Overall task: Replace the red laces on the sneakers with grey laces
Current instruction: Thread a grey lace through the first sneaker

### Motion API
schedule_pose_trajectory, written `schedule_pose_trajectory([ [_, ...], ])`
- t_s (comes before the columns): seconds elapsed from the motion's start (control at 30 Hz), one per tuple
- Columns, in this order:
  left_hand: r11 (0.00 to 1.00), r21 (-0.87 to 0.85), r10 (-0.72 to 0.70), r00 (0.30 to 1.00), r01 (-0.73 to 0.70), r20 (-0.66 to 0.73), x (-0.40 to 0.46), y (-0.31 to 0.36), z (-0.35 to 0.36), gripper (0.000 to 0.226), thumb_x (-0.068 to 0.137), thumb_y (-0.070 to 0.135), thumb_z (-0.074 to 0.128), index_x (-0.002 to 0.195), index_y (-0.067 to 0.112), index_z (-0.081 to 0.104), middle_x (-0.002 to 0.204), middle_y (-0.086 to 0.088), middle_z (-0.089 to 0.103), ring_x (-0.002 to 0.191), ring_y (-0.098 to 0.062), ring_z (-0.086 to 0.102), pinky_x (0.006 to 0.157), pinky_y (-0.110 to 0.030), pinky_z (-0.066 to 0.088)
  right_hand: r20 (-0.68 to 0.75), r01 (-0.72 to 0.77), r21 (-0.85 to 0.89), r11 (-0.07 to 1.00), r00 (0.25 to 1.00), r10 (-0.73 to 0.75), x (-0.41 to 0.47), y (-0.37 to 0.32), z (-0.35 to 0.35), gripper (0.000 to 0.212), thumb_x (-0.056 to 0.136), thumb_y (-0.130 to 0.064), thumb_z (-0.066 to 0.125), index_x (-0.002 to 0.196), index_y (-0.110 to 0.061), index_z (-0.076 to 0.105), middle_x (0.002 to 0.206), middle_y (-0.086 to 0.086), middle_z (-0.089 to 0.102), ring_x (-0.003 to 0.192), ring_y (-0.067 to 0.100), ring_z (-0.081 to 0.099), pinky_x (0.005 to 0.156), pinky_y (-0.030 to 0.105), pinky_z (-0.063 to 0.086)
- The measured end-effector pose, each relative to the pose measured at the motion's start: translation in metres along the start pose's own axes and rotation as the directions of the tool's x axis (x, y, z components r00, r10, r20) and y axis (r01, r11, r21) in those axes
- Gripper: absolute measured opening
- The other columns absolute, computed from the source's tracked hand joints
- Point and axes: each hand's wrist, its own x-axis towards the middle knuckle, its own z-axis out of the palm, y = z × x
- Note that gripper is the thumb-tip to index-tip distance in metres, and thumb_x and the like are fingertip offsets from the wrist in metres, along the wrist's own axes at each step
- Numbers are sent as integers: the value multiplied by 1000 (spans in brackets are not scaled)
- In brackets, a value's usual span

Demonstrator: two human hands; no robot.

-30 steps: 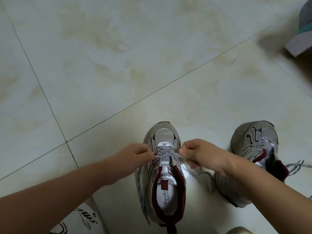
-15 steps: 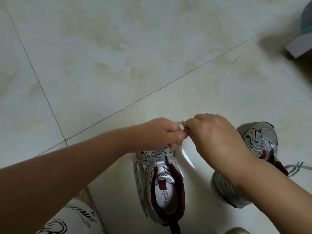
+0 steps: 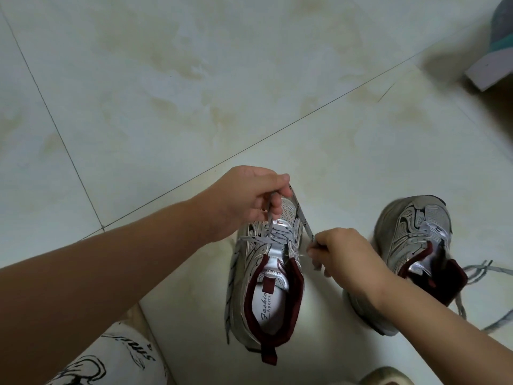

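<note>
A silver sneaker with a dark red collar (image 3: 268,284) stands on the tiled floor in front of me, toe pointing away. A grey lace (image 3: 304,218) crosses its lowest eyelets. My left hand (image 3: 249,201) hovers over the toe and pinches a loop of that lace, pulled upward. My right hand (image 3: 347,257), at the shoe's right side, pinches the other stretch of the same lace, which runs taut between the two hands. A loose lace end hangs down the shoe's left side. The second sneaker (image 3: 416,245) stands to the right, its grey lace (image 3: 483,270) trailing on the floor.
Pale marbled floor tiles (image 3: 194,93) with dark grout lines stretch ahead. A grey and teal object (image 3: 494,48) sits at the top right corner. My knee in printed white fabric (image 3: 111,359) shows at the bottom left.
My hands, pressed together above the toe half a second ago, have parted: the right one dropped to the shoe's right side, drawing the lace taut, while the left stays over the toe.
</note>
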Motion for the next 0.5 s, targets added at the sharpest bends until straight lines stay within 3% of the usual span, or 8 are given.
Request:
schedule_pose_trajectory([
  [0.1,986,-165,-58,991,38,-122,3,-1,-5,37,90,21,51,55,17,62,50,5,51,49,-9,54,51,-22,52,88,-108,175,979,992,94,3,3,-1,14,76,-1,60,67,-9,66,60,9,69,59,24,66,70,35,55],
  [0.2,958,-280,-125,968,60,-220,5,-2,-12,29,89,23,51,62,13,55,51,4,49,51,-10,55,50,-21,50,171,-170,300,939,978,122,3,2,-5,29,71,9,57,56,-15,61,54,7,64,54,24,63,70,37,55],
  [0.3,967,-248,-127,956,61,-264,7,-1,-12,25,89,23,51,66,14,56,55,4,51,53,-11,55,55,-23,51,169,-156,321,934,980,105,2,1,-8,28,71,13,56,59,-13,56,55,10,61,57,26,61,71,43,55],
  [0.33,989,-134,-100,944,60,-315,7,-1,-10,20,89,21,53,71,14,58,59,2,54,57,-12,56,58,-24,50,135,-157,372,915,984,114,1,0,-9,28,73,14,54,62,-11,52,58,14,60,55,27,60,68,44,55],
  [0.4,964,256,51,904,66,-425,7,-4,-5,3,87,20,57,88,17,57,74,1,58,66,-11,55,62,-23,46,73,-164,539,826,986,148,1,0,-14,30,82,16,46,68,-10,42,61,19,57,46,26,57,55,38,54],
  [0.5,751,660,331,875,-18,-353,5,-13,3,15,84,21,59,98,22,53,89,1,52,74,-10,50,64,-21,39,59,-140,729,669,988,142,0,-5,-25,31,89,12,44,71,-12,35,69,24,57,41,21,59,48,30,53],
])
